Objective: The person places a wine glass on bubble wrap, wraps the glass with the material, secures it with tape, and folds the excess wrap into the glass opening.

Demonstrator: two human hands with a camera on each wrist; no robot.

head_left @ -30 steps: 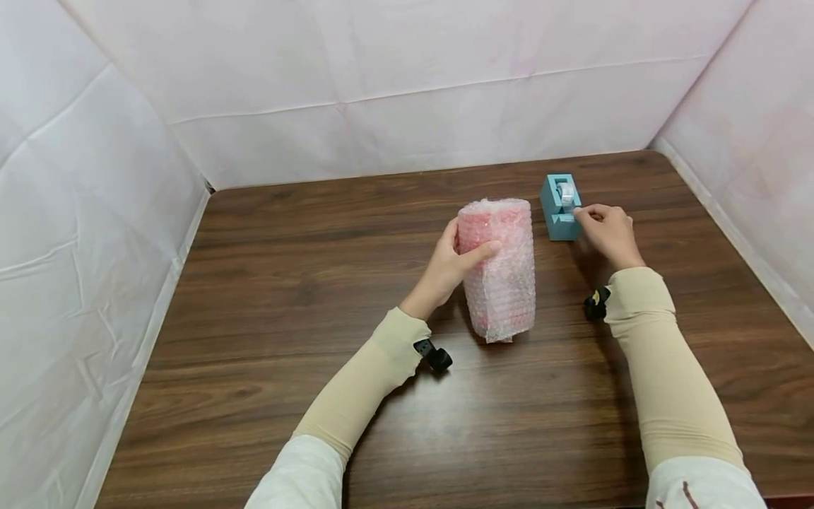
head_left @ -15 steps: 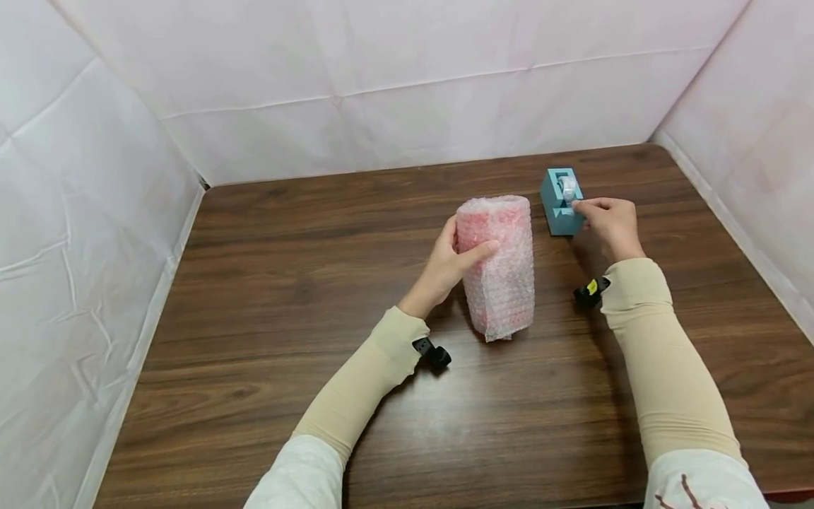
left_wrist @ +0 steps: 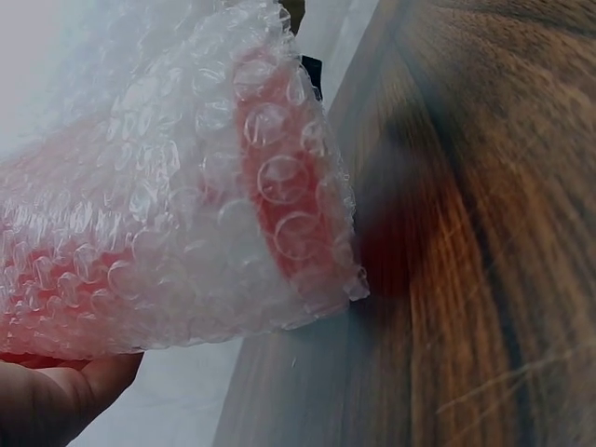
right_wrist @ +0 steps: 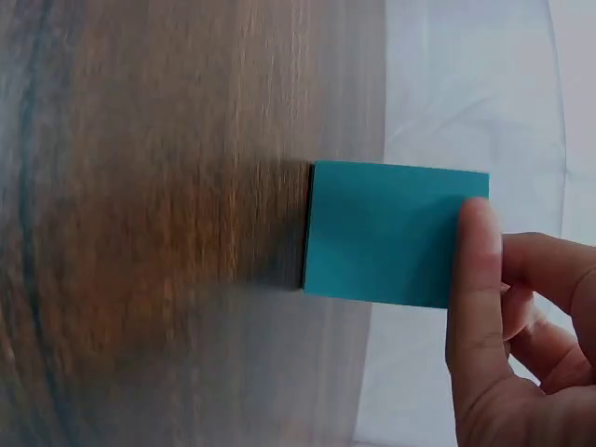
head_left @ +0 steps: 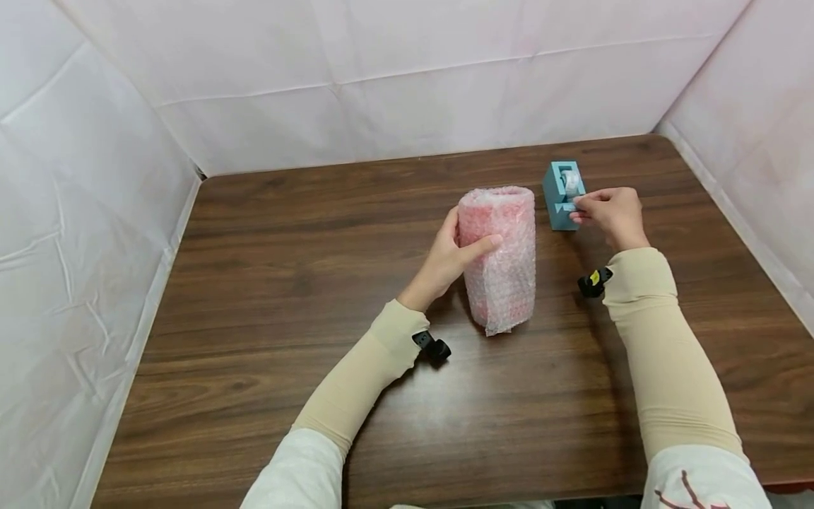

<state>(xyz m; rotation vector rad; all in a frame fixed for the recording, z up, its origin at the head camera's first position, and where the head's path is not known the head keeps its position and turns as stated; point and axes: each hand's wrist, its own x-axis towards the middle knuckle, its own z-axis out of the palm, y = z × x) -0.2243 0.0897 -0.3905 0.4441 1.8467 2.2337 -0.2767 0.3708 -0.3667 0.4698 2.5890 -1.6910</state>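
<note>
A pink object rolled in clear bubble wrap, a bundle (head_left: pixel 505 283) (left_wrist: pixel 186 214), stands on the table in the head view. My left hand (head_left: pixel 443 261) (left_wrist: pixel 56 400) grips its left side, with the thumb across the front and the fingers mostly hidden behind. To the right is a light-blue tape dispenser (head_left: pixel 555 205) (right_wrist: pixel 391 233) bearing a roll of clear tape (head_left: pixel 571 182). At the dispenser's cutting edge, my right hand (head_left: pixel 615 215) (right_wrist: pixel 521 345) pinches the tape's end between thumb and forefinger; the clear strip itself is hard to make out.
The dark wooden table (head_left: pixel 286 283) reaches back to a white cloth wall (head_left: pixel 381 113). More white cloth hangs along both sides. Small black cameras (head_left: pixel 432 348) sit at both wrists.
The head view has tilted slightly, so the scene sits a little higher. My right fingers have shifted a little at the dispenser's front edge. My left hand keeps its grip on the bundle.
</note>
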